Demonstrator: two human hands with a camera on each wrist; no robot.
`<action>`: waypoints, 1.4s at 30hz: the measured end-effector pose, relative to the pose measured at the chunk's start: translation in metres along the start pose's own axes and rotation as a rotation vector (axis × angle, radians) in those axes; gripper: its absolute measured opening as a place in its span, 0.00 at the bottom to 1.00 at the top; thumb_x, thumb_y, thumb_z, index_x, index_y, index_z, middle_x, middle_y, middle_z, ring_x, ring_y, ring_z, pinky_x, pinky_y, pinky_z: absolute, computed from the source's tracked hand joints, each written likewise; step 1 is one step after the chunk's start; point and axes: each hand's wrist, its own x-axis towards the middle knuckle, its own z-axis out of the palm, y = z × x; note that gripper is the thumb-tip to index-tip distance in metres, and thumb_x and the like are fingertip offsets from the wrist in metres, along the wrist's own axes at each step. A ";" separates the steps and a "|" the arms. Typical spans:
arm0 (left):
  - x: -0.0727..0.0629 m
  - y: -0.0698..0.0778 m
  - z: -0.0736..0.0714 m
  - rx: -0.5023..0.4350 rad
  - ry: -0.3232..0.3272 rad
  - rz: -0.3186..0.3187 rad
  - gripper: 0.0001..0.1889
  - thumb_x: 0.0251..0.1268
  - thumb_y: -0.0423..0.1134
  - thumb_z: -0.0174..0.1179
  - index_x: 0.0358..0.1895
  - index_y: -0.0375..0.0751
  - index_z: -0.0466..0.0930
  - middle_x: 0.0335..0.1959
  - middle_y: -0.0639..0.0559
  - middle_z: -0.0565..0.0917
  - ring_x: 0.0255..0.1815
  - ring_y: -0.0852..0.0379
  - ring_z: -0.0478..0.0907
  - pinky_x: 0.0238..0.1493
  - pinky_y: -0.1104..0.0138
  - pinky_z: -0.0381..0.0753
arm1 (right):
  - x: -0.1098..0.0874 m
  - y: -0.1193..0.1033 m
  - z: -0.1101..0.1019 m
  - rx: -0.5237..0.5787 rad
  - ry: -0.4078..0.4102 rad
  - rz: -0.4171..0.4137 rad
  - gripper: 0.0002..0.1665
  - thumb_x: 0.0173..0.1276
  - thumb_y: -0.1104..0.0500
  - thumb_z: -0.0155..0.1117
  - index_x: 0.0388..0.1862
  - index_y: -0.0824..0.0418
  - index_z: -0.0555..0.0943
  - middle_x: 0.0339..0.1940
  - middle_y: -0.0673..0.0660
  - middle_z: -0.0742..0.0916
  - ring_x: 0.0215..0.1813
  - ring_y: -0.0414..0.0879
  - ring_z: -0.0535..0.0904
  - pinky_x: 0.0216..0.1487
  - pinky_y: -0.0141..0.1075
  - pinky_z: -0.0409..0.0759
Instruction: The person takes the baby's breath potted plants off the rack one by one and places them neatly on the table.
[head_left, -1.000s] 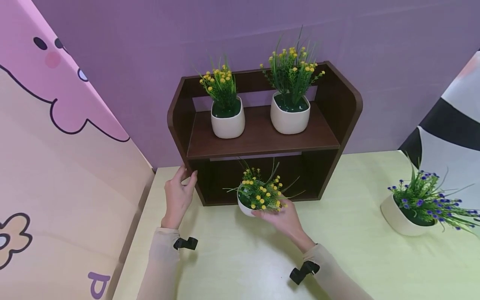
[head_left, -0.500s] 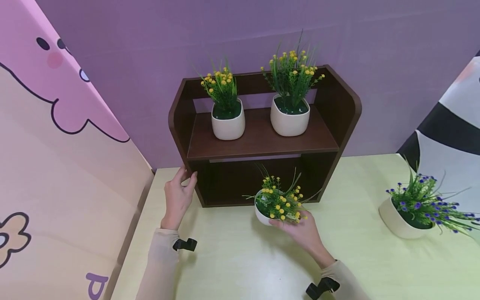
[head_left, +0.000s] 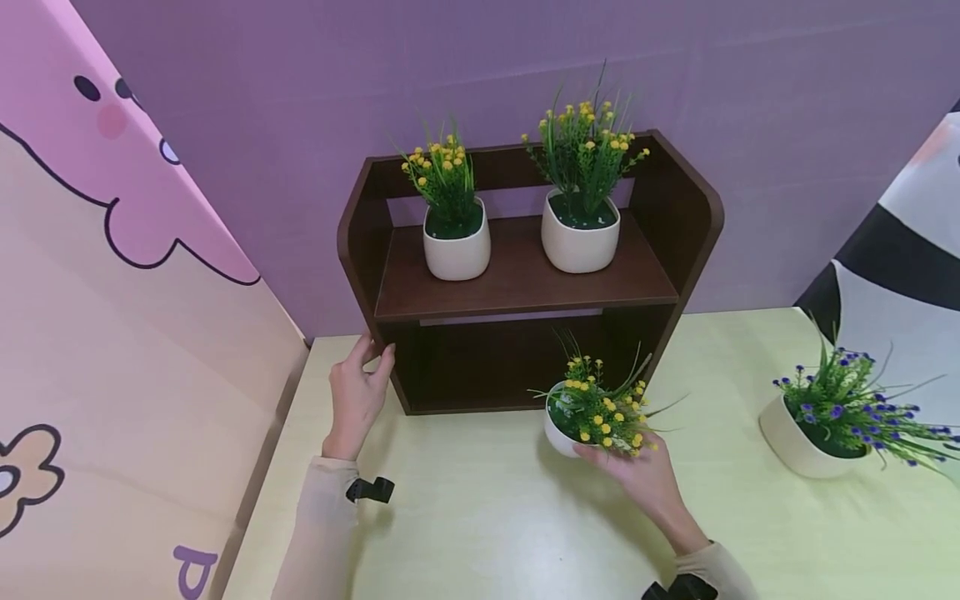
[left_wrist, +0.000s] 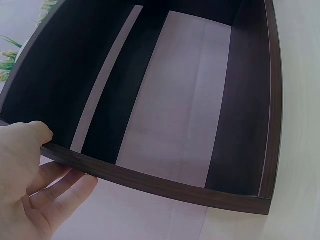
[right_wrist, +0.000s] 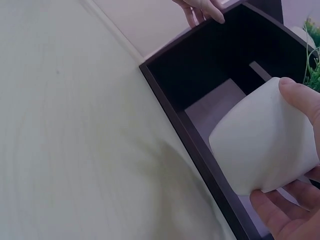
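Observation:
A dark brown two-tier shelf (head_left: 525,287) stands against the purple wall. My left hand (head_left: 358,392) grips its left side panel, thumb on the inner face and fingers outside, as the left wrist view shows. In front of the lower tier, toward its right end, my right hand (head_left: 637,471) holds a white flowerpot (right_wrist: 265,142) with yellow flowers (head_left: 603,408). Its thumb lies near the rim and its fingers curl under the base. Two more white pots with yellow flowers, a left one (head_left: 457,250) and a right one (head_left: 581,237), stand upright on the upper tier.
A white pot with purple flowers (head_left: 813,437) stands on the pale table (head_left: 465,517) at the right. A pink and cream printed panel (head_left: 150,333) borders the table on the left. A black-and-white printed panel (head_left: 911,275) is at the back right.
My right hand has moved to the right along the shelf's front with the yellow-flowered pot. My left hand has stayed on the side panel.

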 end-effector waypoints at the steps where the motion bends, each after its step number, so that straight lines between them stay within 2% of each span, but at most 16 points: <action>1: 0.000 0.000 0.000 -0.001 0.000 0.002 0.09 0.74 0.35 0.65 0.52 0.37 0.86 0.45 0.31 0.91 0.34 0.34 0.92 0.38 0.40 0.89 | 0.000 0.002 -0.003 -0.007 0.006 -0.001 0.44 0.61 0.50 0.84 0.74 0.61 0.77 0.68 0.62 0.87 0.61 0.36 0.84 0.60 0.28 0.79; 4: 0.001 0.000 0.000 -0.005 -0.007 0.001 0.09 0.74 0.35 0.65 0.52 0.36 0.86 0.45 0.31 0.91 0.34 0.34 0.92 0.38 0.41 0.89 | -0.002 0.007 -0.011 -0.049 0.034 -0.003 0.43 0.61 0.49 0.84 0.72 0.61 0.79 0.66 0.62 0.88 0.56 0.25 0.81 0.58 0.25 0.78; 7: 0.000 -0.001 0.000 0.004 -0.002 -0.003 0.09 0.74 0.35 0.65 0.51 0.37 0.86 0.44 0.31 0.92 0.33 0.36 0.92 0.36 0.42 0.89 | -0.004 0.012 -0.018 -0.057 0.056 -0.001 0.42 0.62 0.50 0.84 0.71 0.62 0.79 0.66 0.63 0.88 0.54 0.20 0.79 0.56 0.22 0.77; 12: 0.000 -0.003 -0.002 0.010 0.011 -0.004 0.09 0.74 0.34 0.65 0.51 0.36 0.86 0.43 0.32 0.92 0.32 0.36 0.92 0.33 0.42 0.88 | -0.004 0.019 -0.028 -0.076 0.094 0.003 0.43 0.61 0.50 0.84 0.73 0.60 0.78 0.67 0.62 0.87 0.55 0.16 0.77 0.56 0.17 0.75; 19: 0.000 -0.003 -0.002 0.003 -0.004 -0.012 0.10 0.74 0.35 0.65 0.53 0.34 0.86 0.45 0.32 0.92 0.39 0.33 0.92 0.44 0.39 0.88 | -0.008 0.026 -0.043 -0.133 0.125 0.055 0.44 0.62 0.46 0.83 0.74 0.56 0.77 0.69 0.60 0.87 0.55 0.16 0.74 0.57 0.18 0.72; 23: -0.001 -0.001 -0.001 0.009 -0.007 -0.010 0.10 0.73 0.35 0.66 0.52 0.35 0.86 0.45 0.31 0.91 0.37 0.33 0.92 0.44 0.39 0.87 | -0.011 0.031 -0.052 -0.127 0.154 0.077 0.44 0.62 0.46 0.83 0.74 0.57 0.77 0.61 0.43 0.89 0.55 0.16 0.75 0.56 0.17 0.72; 27: -0.001 0.000 0.000 0.006 -0.009 -0.009 0.09 0.74 0.35 0.66 0.51 0.36 0.86 0.46 0.32 0.91 0.36 0.34 0.92 0.43 0.39 0.88 | -0.013 0.035 -0.062 -0.095 0.176 0.084 0.44 0.63 0.47 0.83 0.75 0.57 0.76 0.53 0.26 0.85 0.55 0.17 0.76 0.56 0.16 0.72; 34: -0.001 0.002 0.000 -0.002 -0.008 -0.020 0.09 0.75 0.35 0.65 0.52 0.36 0.86 0.46 0.32 0.92 0.38 0.33 0.92 0.41 0.40 0.89 | -0.014 0.045 -0.075 -0.102 0.214 0.124 0.44 0.63 0.47 0.83 0.73 0.56 0.75 0.48 0.21 0.82 0.53 0.18 0.76 0.53 0.16 0.72; 39: -0.001 0.002 0.000 0.011 0.012 -0.001 0.09 0.74 0.35 0.65 0.51 0.36 0.86 0.44 0.32 0.92 0.34 0.35 0.92 0.36 0.40 0.88 | -0.013 0.050 -0.086 -0.111 0.225 0.160 0.43 0.63 0.46 0.83 0.73 0.56 0.75 0.46 0.21 0.81 0.52 0.18 0.75 0.51 0.16 0.72; 42: -0.001 0.001 0.000 0.015 0.015 0.002 0.09 0.75 0.35 0.65 0.52 0.36 0.86 0.44 0.32 0.92 0.33 0.35 0.92 0.38 0.40 0.87 | -0.011 0.054 -0.092 -0.137 0.235 0.163 0.43 0.62 0.45 0.83 0.72 0.58 0.77 0.44 0.21 0.81 0.50 0.18 0.75 0.51 0.18 0.72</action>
